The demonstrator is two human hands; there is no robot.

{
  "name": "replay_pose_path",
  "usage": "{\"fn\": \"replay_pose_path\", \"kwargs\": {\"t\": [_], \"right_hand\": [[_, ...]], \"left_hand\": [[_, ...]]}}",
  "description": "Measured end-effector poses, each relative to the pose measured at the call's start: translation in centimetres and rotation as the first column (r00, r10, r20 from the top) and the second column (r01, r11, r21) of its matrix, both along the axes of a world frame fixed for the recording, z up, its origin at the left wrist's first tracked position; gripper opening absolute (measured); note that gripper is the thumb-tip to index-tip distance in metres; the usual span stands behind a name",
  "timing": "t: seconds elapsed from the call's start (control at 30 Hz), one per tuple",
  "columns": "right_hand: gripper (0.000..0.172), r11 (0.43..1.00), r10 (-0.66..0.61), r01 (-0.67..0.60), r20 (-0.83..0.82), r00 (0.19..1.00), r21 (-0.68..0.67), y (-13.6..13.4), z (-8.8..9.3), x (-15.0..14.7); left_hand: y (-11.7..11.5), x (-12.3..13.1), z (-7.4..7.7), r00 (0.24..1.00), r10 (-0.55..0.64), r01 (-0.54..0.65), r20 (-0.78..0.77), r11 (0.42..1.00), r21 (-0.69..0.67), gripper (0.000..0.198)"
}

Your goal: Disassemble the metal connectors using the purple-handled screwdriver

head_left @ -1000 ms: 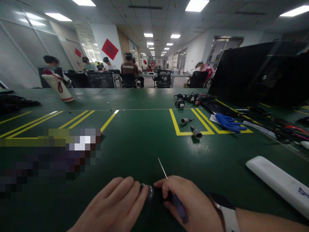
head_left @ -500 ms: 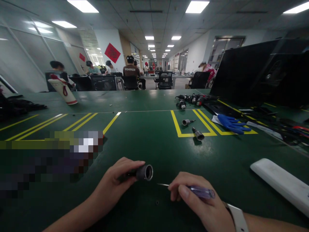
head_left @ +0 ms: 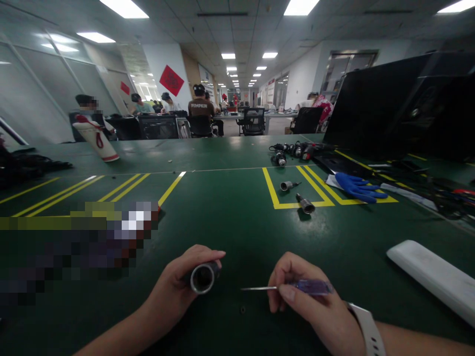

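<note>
My left hand (head_left: 181,282) is closed round a dark metal socket-like part (head_left: 203,278), its round hollow mouth turned toward me. In my right hand (head_left: 304,296) is a screwdriver with a clear purple handle (head_left: 314,287); its thin shaft points left toward the metal part, with a gap between them. On the green table just below the screwdriver tip lies a tiny dark ring-shaped piece (head_left: 242,310). Two similar metal parts, one with a thin stem (head_left: 288,186) and one thicker (head_left: 306,203), lie farther off by the yellow tape.
A blue glove (head_left: 358,188) and cables lie at the right, near a large black monitor (head_left: 389,104). A long white object (head_left: 430,277) rests at the right edge. Several dark tools (head_left: 297,151) sit farther back. A white cup-like container (head_left: 97,138) stands at the left. People sit beyond the table.
My left hand has turned the metal part so its opening faces more toward me and left. My right hand has shifted slightly right, showing more of the screwdriver shaft.
</note>
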State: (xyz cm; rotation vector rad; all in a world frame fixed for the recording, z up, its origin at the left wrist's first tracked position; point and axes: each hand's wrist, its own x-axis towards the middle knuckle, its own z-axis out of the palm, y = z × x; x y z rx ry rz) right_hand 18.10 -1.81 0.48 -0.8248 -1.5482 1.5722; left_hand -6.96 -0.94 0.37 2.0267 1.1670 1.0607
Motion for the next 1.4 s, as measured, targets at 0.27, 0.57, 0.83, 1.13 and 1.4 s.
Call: {"fn": "replay_pose_path", "kwargs": {"t": [0.27,0.57,0.83,1.13,1.4], "right_hand": [[0.026,1.000,-0.005,0.005,0.020,1.000,-0.006,0.2,0.1,-0.1],[0.031,0.999,-0.022,0.017,0.102,0.995,0.044,0.0,0.4,-0.3],[0.028,0.995,-0.024,0.008,0.155,0.988,0.104,-0.2,0.3,-0.2],[0.018,1.000,0.016,-0.016,0.283,0.959,-0.001,0.5,1.2,-1.6],[0.015,0.998,0.021,-0.042,0.345,0.938,0.053,0.5,0.6,-2.2]], "left_hand": [[0.0,-0.1,0.0,0.985,0.058,-0.041,-0.161,0.993,0.108,0.040],[-0.8,-0.2,0.6,0.647,0.222,0.280,-0.729,0.821,0.498,0.038],[-0.1,-0.6,0.2,0.793,0.213,0.029,-0.571,0.923,0.384,0.045],[0.7,0.5,2.0,0.899,0.436,-0.389,0.037,0.837,-0.385,0.022],[0.3,0.8,2.0,0.923,0.377,-0.324,0.085,0.875,-0.359,0.020]]}}
